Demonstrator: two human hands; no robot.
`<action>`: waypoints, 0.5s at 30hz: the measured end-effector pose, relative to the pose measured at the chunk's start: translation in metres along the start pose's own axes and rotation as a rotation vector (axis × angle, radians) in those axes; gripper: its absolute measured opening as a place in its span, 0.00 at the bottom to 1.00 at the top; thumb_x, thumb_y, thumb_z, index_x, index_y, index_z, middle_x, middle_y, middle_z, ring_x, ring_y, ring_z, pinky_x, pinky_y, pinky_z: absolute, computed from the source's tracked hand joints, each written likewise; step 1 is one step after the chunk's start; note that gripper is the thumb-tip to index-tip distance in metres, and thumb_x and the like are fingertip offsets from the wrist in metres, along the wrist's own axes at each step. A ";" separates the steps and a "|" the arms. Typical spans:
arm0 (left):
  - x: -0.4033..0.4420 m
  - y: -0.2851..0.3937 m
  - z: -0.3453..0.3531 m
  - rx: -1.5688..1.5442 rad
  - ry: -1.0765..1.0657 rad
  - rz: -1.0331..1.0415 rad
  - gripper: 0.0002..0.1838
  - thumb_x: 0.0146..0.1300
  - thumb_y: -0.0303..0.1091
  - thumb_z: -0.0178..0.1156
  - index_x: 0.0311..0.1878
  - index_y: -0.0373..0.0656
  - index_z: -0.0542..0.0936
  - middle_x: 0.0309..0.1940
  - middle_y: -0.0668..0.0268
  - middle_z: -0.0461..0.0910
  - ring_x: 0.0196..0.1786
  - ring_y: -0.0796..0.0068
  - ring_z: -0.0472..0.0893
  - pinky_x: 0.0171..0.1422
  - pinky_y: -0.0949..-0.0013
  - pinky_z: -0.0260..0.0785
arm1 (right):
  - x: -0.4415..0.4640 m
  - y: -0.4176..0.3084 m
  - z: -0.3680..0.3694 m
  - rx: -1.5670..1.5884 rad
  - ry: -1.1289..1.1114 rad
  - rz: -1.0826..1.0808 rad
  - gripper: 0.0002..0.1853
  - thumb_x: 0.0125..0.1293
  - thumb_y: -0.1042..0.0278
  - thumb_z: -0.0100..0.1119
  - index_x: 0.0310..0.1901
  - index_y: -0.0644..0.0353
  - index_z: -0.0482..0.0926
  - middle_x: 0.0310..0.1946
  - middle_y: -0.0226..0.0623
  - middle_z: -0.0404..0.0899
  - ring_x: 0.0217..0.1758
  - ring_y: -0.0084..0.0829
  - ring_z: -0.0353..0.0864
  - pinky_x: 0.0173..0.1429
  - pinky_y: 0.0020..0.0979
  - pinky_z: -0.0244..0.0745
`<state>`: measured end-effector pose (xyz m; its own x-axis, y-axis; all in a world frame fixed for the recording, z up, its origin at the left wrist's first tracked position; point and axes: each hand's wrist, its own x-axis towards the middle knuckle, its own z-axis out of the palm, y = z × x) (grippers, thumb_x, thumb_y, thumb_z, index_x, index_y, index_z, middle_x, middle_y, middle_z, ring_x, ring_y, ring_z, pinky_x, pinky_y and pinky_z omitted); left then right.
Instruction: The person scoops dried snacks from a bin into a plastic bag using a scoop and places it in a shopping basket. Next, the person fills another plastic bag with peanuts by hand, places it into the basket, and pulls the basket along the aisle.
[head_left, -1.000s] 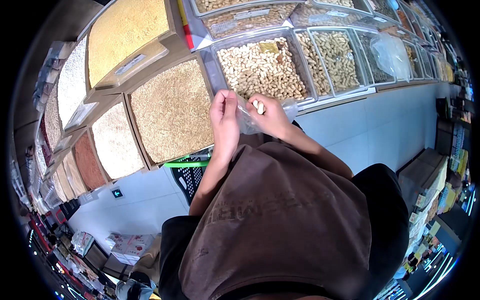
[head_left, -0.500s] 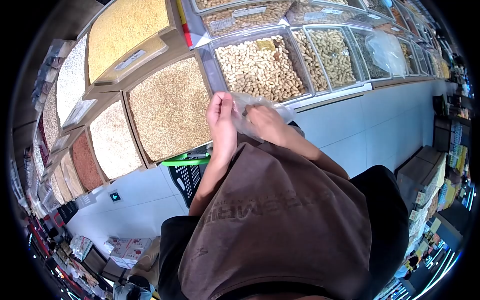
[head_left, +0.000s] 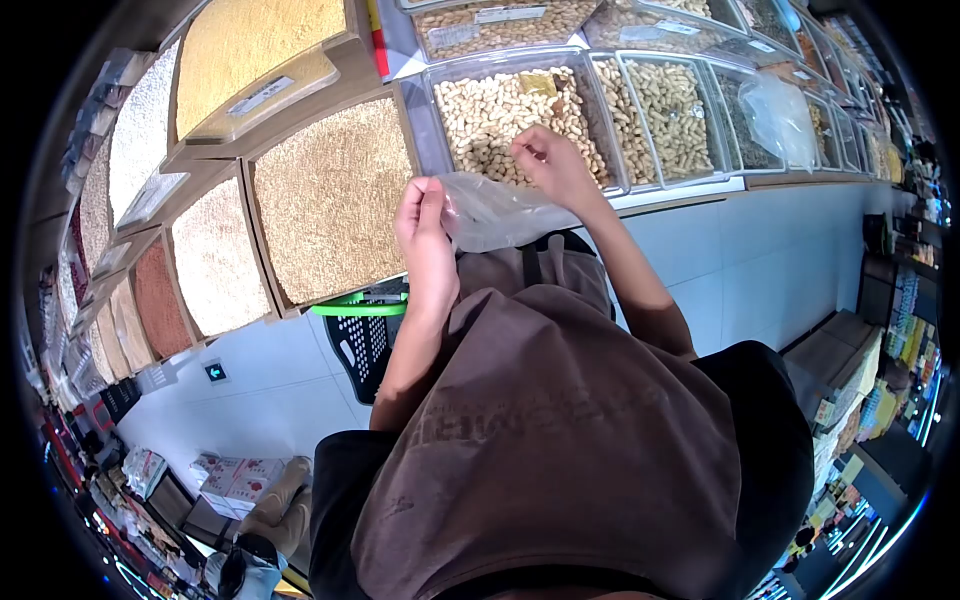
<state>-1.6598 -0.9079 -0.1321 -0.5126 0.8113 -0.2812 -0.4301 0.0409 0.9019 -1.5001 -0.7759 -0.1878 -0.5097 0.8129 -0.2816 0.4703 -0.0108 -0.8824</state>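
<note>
My left hand [head_left: 424, 225] pinches the edge of a clear plastic bag [head_left: 505, 212], in front of the bins. The bag stretches to the right, below my right hand [head_left: 553, 168]. That hand hovers over the front edge of a clear bin of peanuts [head_left: 490, 115], its fingers curled; whether anything is between them is too small to tell. A yellow scrap [head_left: 538, 84] lies on the peanuts at the back.
Wooden bins of tan grain [head_left: 335, 200] and yellow grain [head_left: 255, 50] stand left. More clear bins, one with green-tinted nuts [head_left: 672, 115], run right. A crumpled plastic bag [head_left: 778, 115] lies on them. Below is a black basket [head_left: 360, 350] with a green handle. A person's legs show lower left.
My right hand has come out of the bag and moved up over the peanut bin. A second ago it held peanuts. My left hand still holds the bag, slightly further left.
</note>
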 end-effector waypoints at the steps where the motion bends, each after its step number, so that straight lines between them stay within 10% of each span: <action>1: -0.001 0.002 0.000 0.006 0.007 0.000 0.13 0.75 0.34 0.49 0.31 0.45 0.72 0.23 0.77 0.66 0.27 0.88 0.62 0.33 0.79 0.54 | 0.009 0.017 0.004 0.006 -0.009 -0.001 0.22 0.63 0.56 0.62 0.51 0.65 0.76 0.46 0.48 0.80 0.56 0.41 0.78 0.57 0.43 0.72; 4: -0.004 0.002 0.001 0.042 0.046 0.009 0.13 0.75 0.34 0.49 0.31 0.45 0.72 0.23 0.78 0.66 0.27 0.88 0.62 0.32 0.79 0.53 | 0.028 0.069 0.027 -0.887 0.099 0.138 0.44 0.59 0.43 0.64 0.66 0.68 0.60 0.65 0.60 0.62 0.66 0.57 0.66 0.64 0.54 0.67; 15: -0.003 -0.017 0.031 0.013 0.099 -0.051 0.13 0.74 0.36 0.51 0.30 0.47 0.71 0.24 0.79 0.63 0.28 0.88 0.61 0.34 0.79 0.54 | 0.062 0.090 0.025 -0.767 -0.078 0.168 0.27 0.63 0.51 0.55 0.51 0.70 0.70 0.46 0.61 0.80 0.55 0.51 0.79 0.56 0.48 0.75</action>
<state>-1.6278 -0.8924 -0.1361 -0.5613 0.7466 -0.3570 -0.4483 0.0884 0.8895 -1.5076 -0.7413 -0.2938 -0.4240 0.7922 -0.4388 0.8965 0.2984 -0.3275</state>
